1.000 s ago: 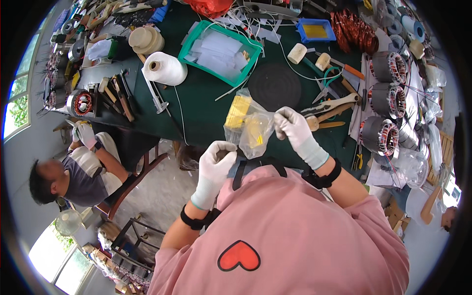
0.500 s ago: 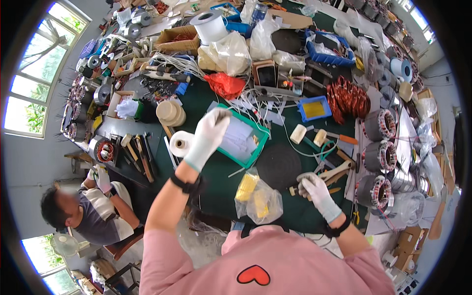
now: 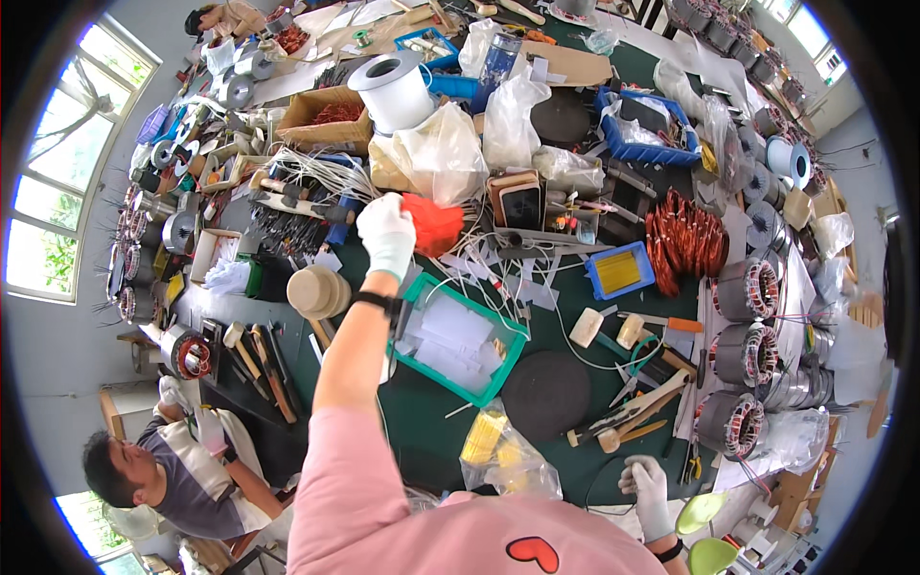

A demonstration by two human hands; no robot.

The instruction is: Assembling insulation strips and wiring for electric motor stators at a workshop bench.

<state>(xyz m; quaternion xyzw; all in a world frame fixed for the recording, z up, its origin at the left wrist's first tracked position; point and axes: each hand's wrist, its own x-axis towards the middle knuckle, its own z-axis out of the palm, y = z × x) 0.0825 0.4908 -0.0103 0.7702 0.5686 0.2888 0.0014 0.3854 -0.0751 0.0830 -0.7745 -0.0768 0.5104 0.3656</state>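
Note:
My left hand point(image 3: 386, 237), in a white glove, reaches far over the table with its fingers curled in. It is against the left edge of a crumpled red plastic bag point(image 3: 433, 226); what the fingers hold, if anything, is hidden. Under that wrist lies a green tray point(image 3: 506, 356) holding white paper pieces. My right hand point(image 3: 648, 487), also gloved, hangs at the near table edge with loosely bent fingers and nothing visible in it. A clear bag with yellow pieces point(image 3: 494, 446) lies near my body, beside a dark round mat point(image 3: 545, 390).
Mallets point(image 3: 586, 328) and wooden-handled tools lie right of the mat. Wound motor stators point(image 3: 730, 424) line the right side, near coiled copper wire point(image 3: 682, 240). A white spool point(image 3: 391, 91) and a cardboard box point(image 3: 321, 120) stand beyond. Another person point(image 3: 182, 470) sits at left.
My left hand has moved farther away, from over the green tray to the red bag. My right hand has drawn back from the tools toward the table's near edge. My view has shifted.

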